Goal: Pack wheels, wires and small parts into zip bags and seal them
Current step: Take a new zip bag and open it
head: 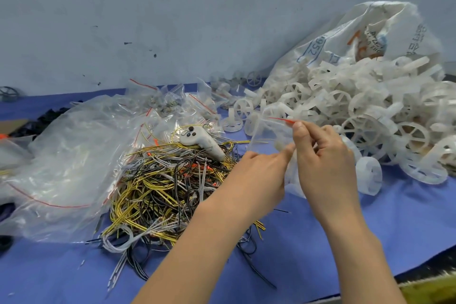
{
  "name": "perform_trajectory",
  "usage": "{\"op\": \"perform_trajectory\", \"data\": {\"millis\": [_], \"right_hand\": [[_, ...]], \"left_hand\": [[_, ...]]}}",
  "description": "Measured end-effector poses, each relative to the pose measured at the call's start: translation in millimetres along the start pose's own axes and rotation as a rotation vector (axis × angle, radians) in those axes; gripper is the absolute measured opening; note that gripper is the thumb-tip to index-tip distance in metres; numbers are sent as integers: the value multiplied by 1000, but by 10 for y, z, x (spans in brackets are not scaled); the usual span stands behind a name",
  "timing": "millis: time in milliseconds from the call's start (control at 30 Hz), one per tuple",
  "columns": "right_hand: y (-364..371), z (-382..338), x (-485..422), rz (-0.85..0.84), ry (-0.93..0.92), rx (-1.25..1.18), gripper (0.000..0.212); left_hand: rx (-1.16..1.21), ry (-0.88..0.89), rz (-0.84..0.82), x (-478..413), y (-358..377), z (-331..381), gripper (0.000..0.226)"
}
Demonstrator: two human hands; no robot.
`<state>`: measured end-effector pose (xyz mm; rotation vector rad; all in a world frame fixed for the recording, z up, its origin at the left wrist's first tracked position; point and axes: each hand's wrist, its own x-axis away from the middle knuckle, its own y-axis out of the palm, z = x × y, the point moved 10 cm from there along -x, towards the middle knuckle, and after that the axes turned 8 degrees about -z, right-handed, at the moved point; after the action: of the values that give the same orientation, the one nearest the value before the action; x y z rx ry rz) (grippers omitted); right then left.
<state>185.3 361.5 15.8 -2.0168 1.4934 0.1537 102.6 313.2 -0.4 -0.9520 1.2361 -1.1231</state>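
Observation:
A small clear zip bag with a red seal line is held up above the table between both hands. My left hand pinches its lower edge with thumb and fingers. My right hand pinches its top edge by the red line. A tangled heap of yellow, black and grey wires lies to the left of my hands. White plastic wheels are piled to the right, one loose wheel lying just beside my right hand.
A big woven sack spills the wheels at the back right. Large clear bags lie at the left, small zip bags at the back. A white controller rests on the wires. The blue table cover ends at the right front.

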Motion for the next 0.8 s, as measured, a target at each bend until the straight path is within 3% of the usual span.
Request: {"op": "perform_trajectory", "data": {"millis": [100,333,400,567,800], "right_hand": [[-30,20,2,35,17,-25,31],[-44,58,-3,84,58,-29,31],[-25,60,-10,80,65,-9,32],[36,14,-11,51,53,12,32],[378,-24,12,-88,54,45,29]], "left_hand": [[26,-24,-18,26,28,-22,53],[92,56,-47,198,-61,-39,38],[42,67,-72,300,-46,-90,42],[-170,2,33,566,-113,-353,23],[122,-107,190,919,-383,-993,21]]}}
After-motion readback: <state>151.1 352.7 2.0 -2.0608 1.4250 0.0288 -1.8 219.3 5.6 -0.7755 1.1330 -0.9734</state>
